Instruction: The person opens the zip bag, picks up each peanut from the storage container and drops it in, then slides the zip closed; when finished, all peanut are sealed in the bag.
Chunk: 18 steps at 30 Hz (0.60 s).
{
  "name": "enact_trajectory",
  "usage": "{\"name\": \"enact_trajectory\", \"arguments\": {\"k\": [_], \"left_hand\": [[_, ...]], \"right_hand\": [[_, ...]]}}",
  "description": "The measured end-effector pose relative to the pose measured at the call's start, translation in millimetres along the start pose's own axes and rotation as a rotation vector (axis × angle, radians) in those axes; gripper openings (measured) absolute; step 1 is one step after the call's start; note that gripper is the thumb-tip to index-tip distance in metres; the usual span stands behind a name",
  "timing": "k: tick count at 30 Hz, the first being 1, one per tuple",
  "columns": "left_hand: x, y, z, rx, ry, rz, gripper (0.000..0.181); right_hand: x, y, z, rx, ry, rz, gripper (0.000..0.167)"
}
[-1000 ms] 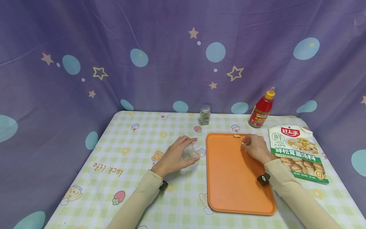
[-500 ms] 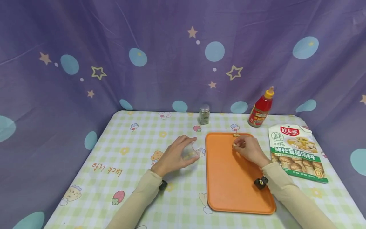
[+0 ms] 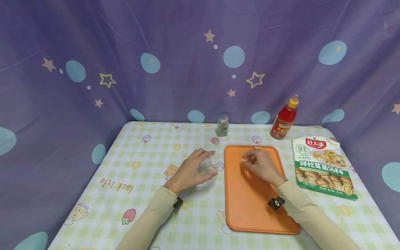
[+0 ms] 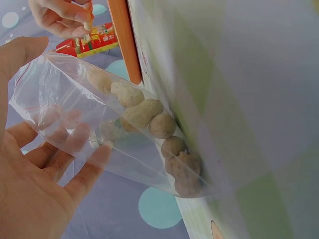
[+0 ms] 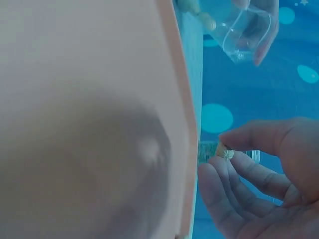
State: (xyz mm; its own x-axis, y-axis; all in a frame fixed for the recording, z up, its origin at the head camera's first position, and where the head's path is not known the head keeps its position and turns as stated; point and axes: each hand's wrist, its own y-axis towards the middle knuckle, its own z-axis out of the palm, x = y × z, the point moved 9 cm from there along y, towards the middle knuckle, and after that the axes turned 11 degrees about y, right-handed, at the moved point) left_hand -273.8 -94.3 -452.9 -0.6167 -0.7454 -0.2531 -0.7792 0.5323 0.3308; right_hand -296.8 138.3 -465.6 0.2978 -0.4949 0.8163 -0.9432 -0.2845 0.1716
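My left hand (image 3: 187,172) holds a clear zip bag (image 4: 75,94) at its mouth, thumb on one side and fingers on the other. Several unshelled peanuts (image 4: 142,113) lie in the bottom of the bag, which stands on the tablecloth left of the orange tray (image 3: 250,205). Over the tray's upper part, my right hand (image 3: 260,166) pinches one peanut (image 5: 224,151) between thumb and fingertips. Another peanut (image 3: 257,148) lies at the far edge of the tray.
Behind the tray stand a small spice jar (image 3: 223,125) with a silver lid and a red sauce bottle (image 3: 283,119) with a yellow cap. A mushroom soup seasoning packet (image 3: 323,166) lies to the right. A purple curtain (image 3: 175,41) closes off the back.
My right hand has moved left across the tray with the peanut, toward the bag. My left hand and the bag have stayed in place.
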Motion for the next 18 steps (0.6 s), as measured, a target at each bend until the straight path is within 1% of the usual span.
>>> {"name": "enact_trajectory", "arguments": {"k": [7,15,18], "left_hand": [[0.1,-0.4,0.8,0.014,-0.013,-0.005,0.07],[-0.5,-0.4,0.8,0.021,-0.017,-0.007,0.07],[-1.0,-0.4,0.8,0.022,-0.028,-0.006,0.07]], "right_hand": [[10.1,3.5,19.2,0.015,0.054,0.008,0.01],[34.3,10.4,37.4,0.044,0.115,-0.024,0.012],[45.5,12.3,43.8,0.059,0.131,-0.047,0.014]]}}
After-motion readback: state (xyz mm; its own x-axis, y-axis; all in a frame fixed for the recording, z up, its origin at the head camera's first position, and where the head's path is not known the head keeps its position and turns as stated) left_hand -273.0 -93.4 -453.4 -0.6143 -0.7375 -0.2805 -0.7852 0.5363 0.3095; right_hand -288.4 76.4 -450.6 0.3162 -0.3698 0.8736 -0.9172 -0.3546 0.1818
